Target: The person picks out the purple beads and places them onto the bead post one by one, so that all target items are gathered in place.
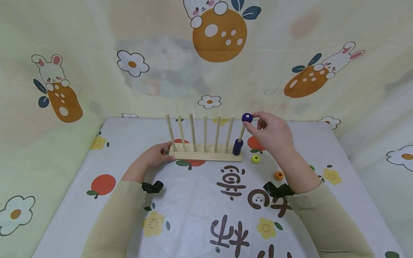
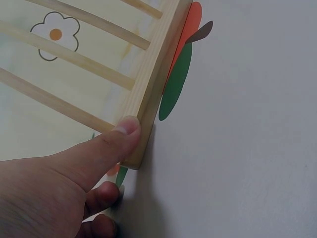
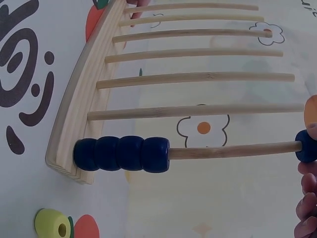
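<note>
The left arm (image 1: pixel 111 215) and right arm (image 1: pixel 329 218), clad in beige fabric sleeves (image 1: pixel 106 233), are extended forward. The bare left hand (image 1: pixel 156 156) is held low, thumb (image 2: pixel 106 151) pressed down; the bare right hand (image 1: pixel 275 132) is held higher, thumb and forefinger (image 1: pixel 258 114) set in a pinch.

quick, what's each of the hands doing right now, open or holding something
Left hand: holding the left end of the wooden base.
Right hand: pinching a dark blue bead at the top of the rightmost peg.
</note>
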Demonstrator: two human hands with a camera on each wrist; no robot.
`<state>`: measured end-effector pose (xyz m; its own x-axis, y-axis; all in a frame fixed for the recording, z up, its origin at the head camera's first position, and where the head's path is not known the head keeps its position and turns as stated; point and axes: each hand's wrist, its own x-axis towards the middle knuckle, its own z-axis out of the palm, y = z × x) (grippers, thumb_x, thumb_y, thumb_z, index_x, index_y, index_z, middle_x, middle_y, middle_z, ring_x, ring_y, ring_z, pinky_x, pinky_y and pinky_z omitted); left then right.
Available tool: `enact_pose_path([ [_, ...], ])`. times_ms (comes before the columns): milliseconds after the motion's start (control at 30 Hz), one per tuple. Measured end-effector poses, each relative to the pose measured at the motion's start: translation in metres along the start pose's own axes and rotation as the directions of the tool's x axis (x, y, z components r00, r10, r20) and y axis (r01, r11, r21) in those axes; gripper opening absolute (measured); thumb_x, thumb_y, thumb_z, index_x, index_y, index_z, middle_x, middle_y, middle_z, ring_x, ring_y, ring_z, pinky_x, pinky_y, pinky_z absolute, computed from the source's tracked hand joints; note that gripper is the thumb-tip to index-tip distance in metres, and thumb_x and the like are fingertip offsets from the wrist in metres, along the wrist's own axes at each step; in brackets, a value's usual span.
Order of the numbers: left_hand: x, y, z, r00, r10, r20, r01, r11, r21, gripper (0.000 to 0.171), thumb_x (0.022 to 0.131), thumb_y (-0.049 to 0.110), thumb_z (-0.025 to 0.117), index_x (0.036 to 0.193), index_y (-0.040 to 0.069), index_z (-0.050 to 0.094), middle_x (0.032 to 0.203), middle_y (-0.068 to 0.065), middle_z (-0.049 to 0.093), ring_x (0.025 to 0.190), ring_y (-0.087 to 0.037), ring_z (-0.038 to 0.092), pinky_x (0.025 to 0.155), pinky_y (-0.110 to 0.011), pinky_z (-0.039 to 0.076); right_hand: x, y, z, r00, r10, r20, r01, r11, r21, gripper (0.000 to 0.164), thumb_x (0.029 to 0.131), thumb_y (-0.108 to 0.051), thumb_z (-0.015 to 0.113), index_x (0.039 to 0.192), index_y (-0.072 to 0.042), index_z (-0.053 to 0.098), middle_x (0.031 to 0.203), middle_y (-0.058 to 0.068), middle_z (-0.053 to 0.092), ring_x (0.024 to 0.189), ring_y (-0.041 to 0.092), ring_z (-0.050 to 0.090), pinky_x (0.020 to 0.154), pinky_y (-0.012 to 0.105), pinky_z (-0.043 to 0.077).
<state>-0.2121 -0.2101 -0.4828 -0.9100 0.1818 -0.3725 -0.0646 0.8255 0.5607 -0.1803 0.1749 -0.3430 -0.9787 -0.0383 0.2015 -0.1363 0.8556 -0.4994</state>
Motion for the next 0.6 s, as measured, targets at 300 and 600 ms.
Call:
enact_pose_path([
  [300, 0.0003, 0.0006, 0.0003, 1.0, 0.002, -0.001, -0.002, 1.0, 0.004, 0.079, 0.089, 0.04, 0.074, 0.156, 0.022, 0.035, 0.095, -0.009, 0.05, 0.084, -0.023, 0.046, 0.072, -0.036, 0.035, -0.0007, 0.0028, -0.0002, 1.0, -0.011, -0.011, 0.011, 1.0, 0.012, 0.045, 0.093, -0.047, 0.065, 0.125, -0.015, 0.066, 0.08, 0.006, 0.056, 0.075, 0.024, 0.049, 0.061, 0.037, 0.038],
  [600, 0.0008, -0.0002, 0.0002, 1.0, 0.003, 0.001, -0.003, 1.0, 0.009, 0.079, 0.089, 0.04, 0.074, 0.156, 0.022, 0.035, 0.095, -0.009, 0.05, 0.084, -0.023, 0.046, 0.072, -0.036, 0.035, -0.0034, 0.0085, 0.0021, 0.998, -0.048, -0.036, 0.049, 0.998, 0.041, 0.04, 0.094, -0.044, 0.065, 0.121, -0.014, 0.069, 0.077, 0.005, 0.055, 0.075, 0.023, 0.048, 0.062, 0.037, 0.037],
])
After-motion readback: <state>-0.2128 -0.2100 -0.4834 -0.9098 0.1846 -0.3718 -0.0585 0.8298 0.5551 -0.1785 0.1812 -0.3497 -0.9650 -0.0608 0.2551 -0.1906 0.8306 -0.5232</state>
